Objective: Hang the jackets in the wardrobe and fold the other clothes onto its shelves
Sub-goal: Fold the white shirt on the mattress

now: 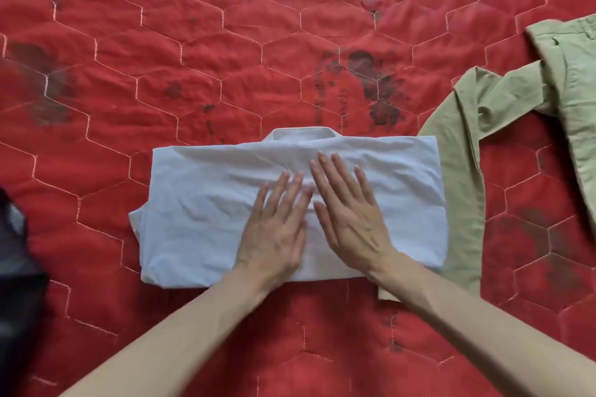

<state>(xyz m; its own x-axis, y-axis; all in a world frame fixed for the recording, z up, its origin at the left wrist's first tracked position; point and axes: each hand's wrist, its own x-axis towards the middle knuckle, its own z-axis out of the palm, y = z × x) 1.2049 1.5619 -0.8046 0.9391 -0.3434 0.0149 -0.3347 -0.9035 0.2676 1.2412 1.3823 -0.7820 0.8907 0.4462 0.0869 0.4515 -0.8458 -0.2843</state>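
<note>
A white collared shirt [200, 203] lies folded into a rectangle on the red quilt, collar at its far edge. My left hand [275, 232] rests flat on the middle of the shirt, fingers spread, holding nothing. My right hand [350, 213] lies flat beside it, palm down on the cloth, fingers apart. The two hands almost touch at the fingertips. An olive-green garment [467, 145] sprawls unfolded to the right, one part tucked under the shirt's right edge.
The red quilted bedspread [225, 58] with hexagon stitching and dark flower prints fills the view. A dark, blurred cloth [16, 274] sits at the left edge. The wardrobe is not in view.
</note>
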